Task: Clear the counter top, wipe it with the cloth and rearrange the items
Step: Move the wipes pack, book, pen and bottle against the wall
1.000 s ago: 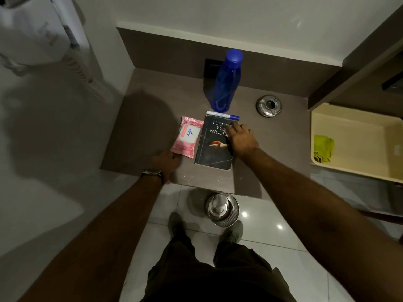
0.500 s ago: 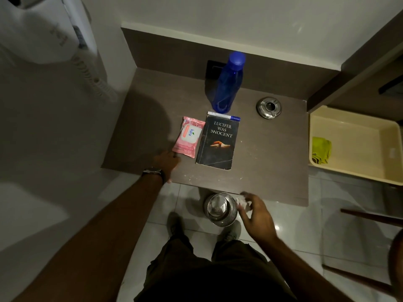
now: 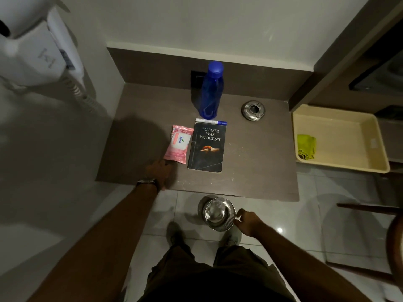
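Note:
The brown counter top [image 3: 257, 162] carries a tall blue bottle [image 3: 210, 92], a white and blue pen [image 3: 210, 121], a black book [image 3: 207, 149], a pink wipes pack [image 3: 178, 143] and a round metal ashtray [image 3: 253, 110]. A yellow-green cloth [image 3: 306, 147] lies in the beige tray [image 3: 349, 168] to the right of the counter. My left hand [image 3: 160, 173] rests on the counter's front edge, just below the wipes pack, holding nothing. Below the counter, my right hand [image 3: 248, 222] is low beside the right rim of a small metal bin [image 3: 219, 214] on the floor, its fingers loose.
A white wall-mounted hair dryer [image 3: 41, 51] with a coiled cord hangs at the upper left. A dark wooden chair [image 3: 370, 208] stands at the right. White specks dot the counter's front part. My feet stand on the tiled floor just behind the bin.
My right hand left the book, dropped below the counter with something white over the bin, and now sits beside the bin's rim with nothing in it. My left hand has stayed put.

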